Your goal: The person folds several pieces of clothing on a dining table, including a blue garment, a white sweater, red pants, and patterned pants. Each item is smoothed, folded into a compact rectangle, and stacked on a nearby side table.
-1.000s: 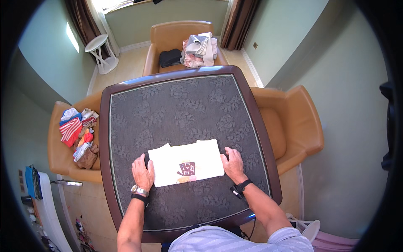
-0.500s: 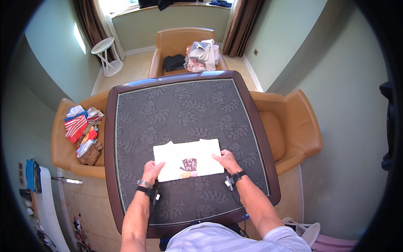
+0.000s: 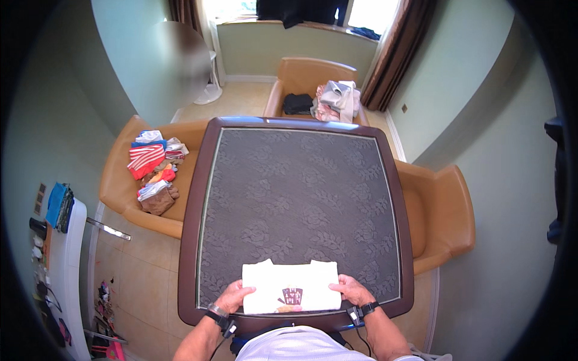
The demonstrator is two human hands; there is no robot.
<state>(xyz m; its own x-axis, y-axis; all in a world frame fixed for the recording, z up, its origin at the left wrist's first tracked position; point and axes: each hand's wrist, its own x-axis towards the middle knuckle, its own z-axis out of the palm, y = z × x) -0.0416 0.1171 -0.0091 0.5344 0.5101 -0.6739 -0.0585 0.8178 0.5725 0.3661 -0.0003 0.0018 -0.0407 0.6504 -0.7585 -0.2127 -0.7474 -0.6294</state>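
Observation:
A folded white shirt (image 3: 271,283) with a dark printed picture lies at the near edge of the table, its lower edge close to my body. My left hand (image 3: 235,296) pinches its left side, thumb on top and fingers tucked beneath. At the opposite side my right hand (image 3: 355,290) grips the cloth in the same way. The fingers under the fabric are hidden. Both wrists carry dark bands with small devices and cables.
The table (image 3: 301,192) has a dark patterned top and brown rim. On the left armchair (image 3: 120,192) lies a pile of mixed clothes (image 3: 150,168). Beyond the table, another armchair (image 3: 301,69) holds folded garments (image 3: 338,101). A tan armchair (image 3: 445,222) stands at right.
Both hands have drawn the folded shirt toward my body, to the table's near edge. My view has turned somewhat to the left, and a blurred patch now covers part of the white side table.

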